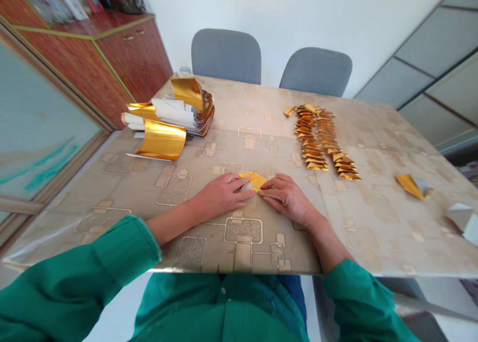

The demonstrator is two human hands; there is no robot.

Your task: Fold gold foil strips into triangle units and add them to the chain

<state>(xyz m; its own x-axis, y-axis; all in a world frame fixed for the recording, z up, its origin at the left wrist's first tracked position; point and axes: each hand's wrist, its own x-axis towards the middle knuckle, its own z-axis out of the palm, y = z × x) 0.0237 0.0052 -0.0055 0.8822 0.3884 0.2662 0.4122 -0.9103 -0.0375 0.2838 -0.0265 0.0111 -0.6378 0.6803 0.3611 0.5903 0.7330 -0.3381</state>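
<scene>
A small piece of gold foil paper (254, 178), partly folded with some of its white side showing, lies on the table in front of me. My left hand (228, 190) has its fingers closed on the paper's left side. On the right side, my right hand (284, 195) pinches the same paper between thumb and fingers. Both hands rest low at the tabletop, and the fingers cover part of the folds. Beyond my left hand a curled gold sheet (162, 140) lies beside a stack of gold and white paper (179, 114).
Two rows of folded gold paper pieces (310, 143) stand at the back right. A gold and white scrap (410, 186) and a white folded piece (461, 217) lie far right. The patterned table cover (242, 230) reaches two grey chairs (226, 56) by the wall.
</scene>
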